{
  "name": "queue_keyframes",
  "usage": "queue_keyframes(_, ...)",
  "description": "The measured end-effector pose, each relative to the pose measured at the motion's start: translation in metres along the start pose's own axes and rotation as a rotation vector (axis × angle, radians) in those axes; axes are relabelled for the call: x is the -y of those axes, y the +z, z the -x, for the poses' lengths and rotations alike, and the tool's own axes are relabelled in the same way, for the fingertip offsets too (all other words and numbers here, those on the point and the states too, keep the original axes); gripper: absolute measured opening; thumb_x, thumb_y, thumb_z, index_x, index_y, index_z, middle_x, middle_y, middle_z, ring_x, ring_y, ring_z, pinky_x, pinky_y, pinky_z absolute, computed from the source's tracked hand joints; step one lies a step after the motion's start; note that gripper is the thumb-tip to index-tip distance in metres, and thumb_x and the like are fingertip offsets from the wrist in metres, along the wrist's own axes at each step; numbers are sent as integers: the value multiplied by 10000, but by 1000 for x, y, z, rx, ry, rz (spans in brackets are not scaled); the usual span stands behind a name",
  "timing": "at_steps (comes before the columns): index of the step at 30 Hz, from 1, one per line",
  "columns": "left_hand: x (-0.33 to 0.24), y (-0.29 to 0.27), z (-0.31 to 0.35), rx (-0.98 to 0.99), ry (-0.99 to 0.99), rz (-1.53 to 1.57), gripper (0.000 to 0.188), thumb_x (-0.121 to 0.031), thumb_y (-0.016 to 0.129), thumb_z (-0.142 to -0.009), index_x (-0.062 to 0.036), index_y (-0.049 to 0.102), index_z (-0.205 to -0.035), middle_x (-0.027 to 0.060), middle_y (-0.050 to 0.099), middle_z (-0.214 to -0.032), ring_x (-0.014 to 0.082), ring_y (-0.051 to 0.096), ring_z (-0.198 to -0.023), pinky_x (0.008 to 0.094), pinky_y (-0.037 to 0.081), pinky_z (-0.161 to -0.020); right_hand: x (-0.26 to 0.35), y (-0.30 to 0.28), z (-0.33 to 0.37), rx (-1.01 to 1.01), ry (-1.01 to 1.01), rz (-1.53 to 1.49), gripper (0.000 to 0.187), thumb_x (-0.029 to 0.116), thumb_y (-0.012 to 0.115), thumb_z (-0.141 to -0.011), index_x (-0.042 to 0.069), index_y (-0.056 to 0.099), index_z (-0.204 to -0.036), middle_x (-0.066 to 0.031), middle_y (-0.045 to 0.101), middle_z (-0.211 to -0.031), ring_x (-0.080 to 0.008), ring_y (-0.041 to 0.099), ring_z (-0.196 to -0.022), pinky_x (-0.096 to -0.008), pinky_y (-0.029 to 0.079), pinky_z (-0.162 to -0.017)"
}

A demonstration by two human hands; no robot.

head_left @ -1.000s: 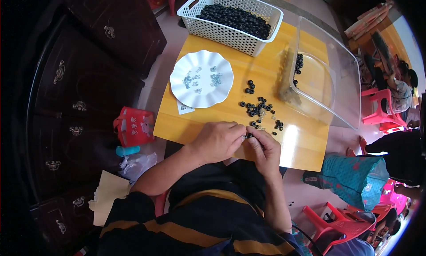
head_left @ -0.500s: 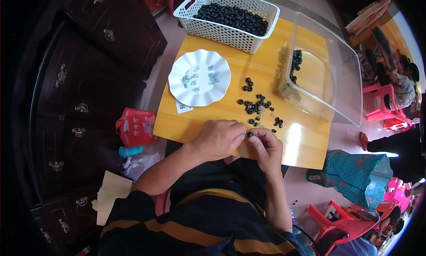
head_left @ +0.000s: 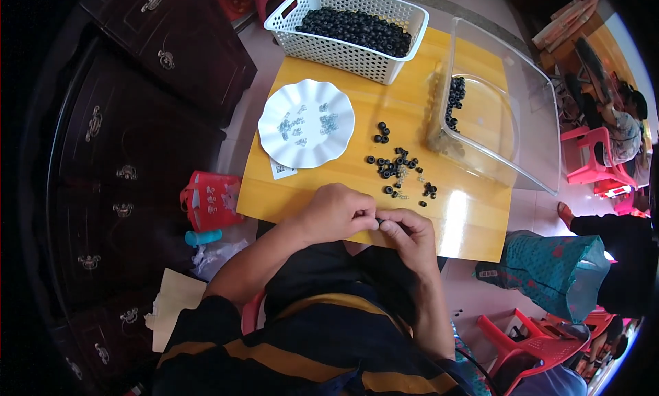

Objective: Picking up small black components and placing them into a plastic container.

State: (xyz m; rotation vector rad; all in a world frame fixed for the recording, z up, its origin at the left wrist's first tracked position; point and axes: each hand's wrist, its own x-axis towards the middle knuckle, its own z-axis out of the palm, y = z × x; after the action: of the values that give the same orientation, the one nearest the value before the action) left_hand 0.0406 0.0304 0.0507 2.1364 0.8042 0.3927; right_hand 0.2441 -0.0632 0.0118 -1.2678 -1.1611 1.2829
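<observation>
Both of my hands meet at the near edge of the yellow table [head_left: 316,190]. Between the fingertips is a small round black plastic part [head_left: 379,222], mostly covered. My right hand [head_left: 410,237] pinches it with thumb and forefinger. My left hand [head_left: 336,212] has its fingers curled and its thumb and forefinger pressed against the same part. Just beyond the hands lie loose black parts [head_left: 390,168] mixed with small metal springs [head_left: 403,197]. A white scalloped plate [head_left: 309,152] to the left holds small piles of springs [head_left: 328,123].
A white perforated basket [head_left: 336,53] full of black parts stands at the far edge. On the right, a clear plastic bin [head_left: 480,159] has black parts inside. Dark drawers [head_left: 130,142] stand left. A teal bag [head_left: 549,269] and red chairs [head_left: 535,344] are on the right, with people beyond.
My hands have moved slightly nearer to me and closer together. The black part is more hidden between the fingertips now.
</observation>
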Motion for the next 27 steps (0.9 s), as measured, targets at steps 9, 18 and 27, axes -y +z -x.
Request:
queue_keyframes(9,29,10,-34,-327,38,76,120,-88,746,-879,-55,722,-992,65,700,-827,185,677,-717,294,528,-647,-14,-8,2,-39,62,-544,196,122,667,-1002,3,657,-1158,-94,719,-1003,-117,636,-821,-239,523,-776)
queue_keyframes(18,31,19,-50,-318,114,-350,159,-109,710,-863,-84,684,-1018,85,642,-875,317,672,-781,410,541,-647,-12,-9,-1,-97,73,-581,217,145,668,-1004,5,637,-1167,-88,703,-1013,-123,630,-806,-244,523,-763)
queue_keyframes(27,32,21,-53,-265,50,-392,80,-93,679,-868,-68,648,-937,116,631,-857,344,663,-774,450,535,-645,-12,-8,-3,-89,57,-645,207,141,659,-1009,7,632,-1165,-85,700,-1023,-125,632,-815,-245,523,-769)
